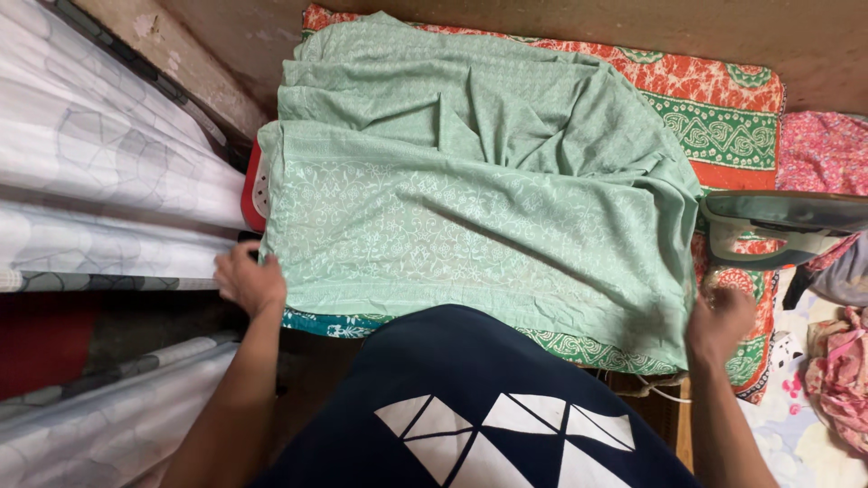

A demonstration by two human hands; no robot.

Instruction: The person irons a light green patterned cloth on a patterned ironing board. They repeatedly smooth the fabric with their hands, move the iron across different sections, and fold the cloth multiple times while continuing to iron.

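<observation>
Both hands grip the near corners of a pale green cloth (470, 199): the left hand (249, 282) is clenched on its near-left corner, just past the table's left edge, and the right hand (719, 321) pinches the near-right corner, fingers curled into the fabric. Between the arms, closest to the camera, sits the person's dark blue shirt (479, 407) with white triangular shapes on it. The cloth lies spread across the table, its near half flat and showing a fine floral weave, its far half bunched in soft folds running back toward the wall. Under it shows a padded cover (723, 108) printed in orange, green and white, peeking out along the near edge and at the far right. Just right of the cloth, an iron (778, 226) with a teal body rests on the cover, well clear of the right hand. Striped pale curtains (99, 172) hang at the left, and pink fabrics (827, 149) lie to the right, beyond the table.
</observation>
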